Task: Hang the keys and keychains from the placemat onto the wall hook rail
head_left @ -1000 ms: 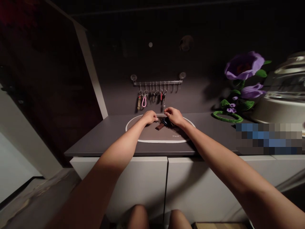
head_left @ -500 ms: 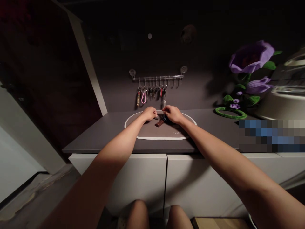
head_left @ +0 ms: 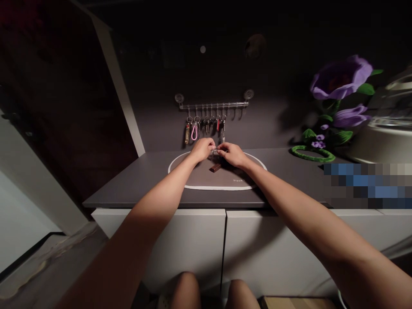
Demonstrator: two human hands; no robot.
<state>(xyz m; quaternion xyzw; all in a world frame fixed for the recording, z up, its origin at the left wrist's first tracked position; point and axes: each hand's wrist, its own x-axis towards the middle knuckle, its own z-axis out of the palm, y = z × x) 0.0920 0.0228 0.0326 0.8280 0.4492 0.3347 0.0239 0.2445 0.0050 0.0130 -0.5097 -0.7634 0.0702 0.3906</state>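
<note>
On the dark countertop (head_left: 128, 189) lay an oval mat (head_left: 219, 187), and several keys (head_left: 206, 126) were already hanging from a rail (head_left: 212, 104) above it. A brown key tag (head_left: 215, 168) rested on the mat, just below the hands. The left hand (head_left: 202, 150) and the right hand (head_left: 232, 154) were both pinching one small metal ring (head_left: 214, 151) between them.

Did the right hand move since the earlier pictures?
Yes. The right hand has moved sideways toward the left hand, so it is now farther from the right end of the oval mat.
</note>
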